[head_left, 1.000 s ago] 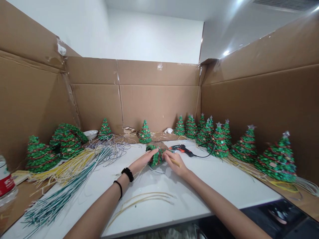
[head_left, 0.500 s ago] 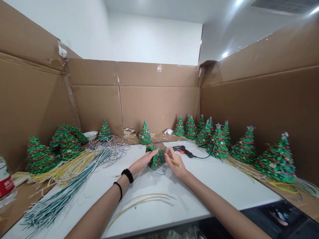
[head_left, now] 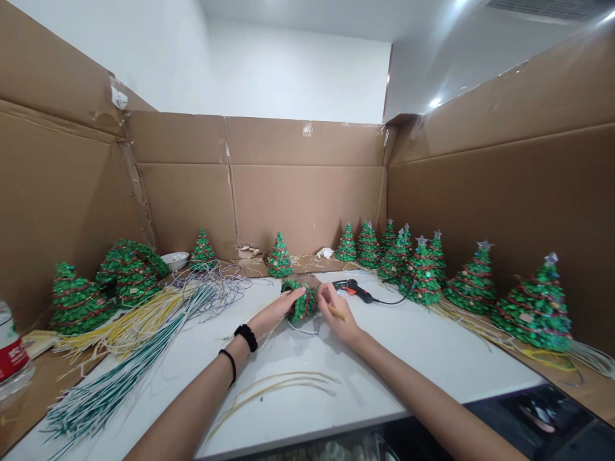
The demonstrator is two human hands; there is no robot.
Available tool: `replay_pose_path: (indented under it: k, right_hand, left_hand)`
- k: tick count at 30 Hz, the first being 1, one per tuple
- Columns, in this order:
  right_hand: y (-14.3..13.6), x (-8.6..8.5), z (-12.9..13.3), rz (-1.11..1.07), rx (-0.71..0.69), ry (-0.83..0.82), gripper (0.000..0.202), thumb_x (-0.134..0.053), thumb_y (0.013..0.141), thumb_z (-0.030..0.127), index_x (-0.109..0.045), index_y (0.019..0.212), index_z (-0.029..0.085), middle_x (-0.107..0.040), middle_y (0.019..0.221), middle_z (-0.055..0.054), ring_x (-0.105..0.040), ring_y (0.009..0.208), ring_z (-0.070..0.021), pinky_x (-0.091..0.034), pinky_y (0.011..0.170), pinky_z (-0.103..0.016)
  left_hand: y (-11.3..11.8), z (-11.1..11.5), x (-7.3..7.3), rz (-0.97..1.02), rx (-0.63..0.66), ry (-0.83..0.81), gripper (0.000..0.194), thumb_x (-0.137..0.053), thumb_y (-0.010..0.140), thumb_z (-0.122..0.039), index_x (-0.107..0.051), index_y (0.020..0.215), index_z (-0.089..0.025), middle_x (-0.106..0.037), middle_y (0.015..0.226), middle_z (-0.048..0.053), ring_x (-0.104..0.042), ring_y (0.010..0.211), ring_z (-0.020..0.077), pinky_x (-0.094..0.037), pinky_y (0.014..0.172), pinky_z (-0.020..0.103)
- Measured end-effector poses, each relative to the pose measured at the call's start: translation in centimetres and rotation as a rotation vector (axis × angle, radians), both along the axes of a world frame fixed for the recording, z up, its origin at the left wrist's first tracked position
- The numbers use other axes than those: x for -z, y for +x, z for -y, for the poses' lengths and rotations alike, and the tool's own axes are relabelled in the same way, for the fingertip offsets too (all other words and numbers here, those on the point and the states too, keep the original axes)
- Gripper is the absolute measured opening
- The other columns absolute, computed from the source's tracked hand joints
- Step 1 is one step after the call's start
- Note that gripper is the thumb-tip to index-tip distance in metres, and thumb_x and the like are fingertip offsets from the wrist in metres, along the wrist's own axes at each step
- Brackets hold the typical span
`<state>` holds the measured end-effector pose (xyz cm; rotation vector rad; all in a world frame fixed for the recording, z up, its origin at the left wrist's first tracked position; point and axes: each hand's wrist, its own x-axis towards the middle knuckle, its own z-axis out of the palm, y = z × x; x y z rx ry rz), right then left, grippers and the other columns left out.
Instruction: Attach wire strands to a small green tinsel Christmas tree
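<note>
Low over the white tabletop, my left hand (head_left: 275, 311) is closed around a small green Christmas tree (head_left: 302, 307) that lies tipped on its side. My right hand (head_left: 342, 320) has its fingers pinched at the tree's right end, and a short tan wooden stick (head_left: 337, 313) is held in that grip. Whether the fingertips also pinch something smaller is hidden. A thin pale wire (head_left: 303, 331) curves below the tree. Just beyond my right hand lies a black and orange glue gun (head_left: 356, 291) with its cord.
Finished trees (head_left: 423, 272) with star tops line the right side; more trees (head_left: 79, 301) stand at left and back. Yellow and green wire bundles (head_left: 129, 365) cover the left. Loose tan strands (head_left: 278, 385) lie in front. Cardboard walls (head_left: 307, 192) enclose the table. A bottle (head_left: 12, 352) stands far left.
Both hands stay almost in the same place on the tree, with only a slight shift of the right fingers. The whole view has tilted very slightly.
</note>
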<state>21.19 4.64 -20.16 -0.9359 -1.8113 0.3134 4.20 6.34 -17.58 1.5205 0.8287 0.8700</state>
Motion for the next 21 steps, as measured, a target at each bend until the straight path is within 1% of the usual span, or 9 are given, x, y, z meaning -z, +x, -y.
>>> replay_pose_path:
  k: [4,10,13,17,19,21]
  right_hand:
    - [-0.04,-0.07,0.04,-0.007,-0.023,-0.006,0.013,-0.032,0.088,0.031,-0.041,0.087,0.02,-0.05,0.066,0.002,-0.046,0.056,-0.0116,-0.034,0.053,-0.022]
    - [-0.13,-0.11,0.07,0.026,-0.023,0.002,0.015,-0.032,0.089,0.031,-0.042,0.089,0.021,-0.053,0.068,0.002,-0.048,0.057,-0.0124,-0.035,0.054,-0.023]
    - [-0.13,-0.08,0.07,0.031,0.036,-0.001,0.015,-0.033,0.088,0.032,-0.043,0.092,0.021,-0.053,0.066,0.002,-0.048,0.056,-0.0129,-0.035,0.054,-0.023]
    - [0.06,0.04,-0.24,-0.042,0.184,0.014,0.015,-0.038,0.087,0.034,-0.042,0.088,0.02,-0.05,0.066,0.002,-0.047,0.056,-0.0128,-0.035,0.055,-0.023]
    - [0.17,0.09,-0.44,-0.081,0.214,0.013,0.015,-0.038,0.087,0.036,-0.041,0.086,0.021,-0.049,0.068,0.002,-0.046,0.057,-0.0123,-0.036,0.056,-0.023]
    - [0.25,0.09,-0.56,-0.104,0.212,0.016,0.015,-0.039,0.087,0.036,-0.04,0.085,0.021,-0.048,0.07,0.002,-0.045,0.059,-0.0121,-0.036,0.058,-0.023]
  left_hand:
    - [0.03,0.05,-0.02,0.011,-0.009,-0.007,0.044,-0.053,0.08,-0.05,-0.064,0.105,-0.016,-0.067,0.107,0.007,-0.058,0.097,0.0202,-0.038,0.094,0.033]
    - [0.01,0.12,-0.09,0.03,0.002,0.01,0.044,-0.052,0.081,-0.05,-0.064,0.104,-0.014,-0.067,0.107,0.008,-0.059,0.096,0.02,-0.038,0.094,0.033]
    - [-0.04,-0.04,-0.01,0.039,0.011,0.008,0.045,-0.053,0.08,-0.05,-0.064,0.105,-0.014,-0.066,0.109,0.008,-0.058,0.098,0.0204,-0.037,0.095,0.033]
    - [-0.05,-0.17,0.08,0.031,0.012,-0.013,0.046,-0.053,0.08,-0.051,-0.063,0.107,-0.015,-0.067,0.107,0.008,-0.058,0.1,0.0209,-0.037,0.096,0.034]
    - [-0.04,-0.12,0.06,0.03,0.016,-0.011,0.046,-0.052,0.081,-0.051,-0.063,0.108,-0.015,-0.067,0.107,0.007,-0.057,0.1,0.021,-0.037,0.095,0.034]
    - [-0.05,-0.07,0.06,0.031,0.02,-0.006,0.046,-0.052,0.081,-0.051,-0.063,0.109,-0.016,-0.066,0.109,0.007,-0.057,0.1,0.0208,-0.037,0.095,0.034]
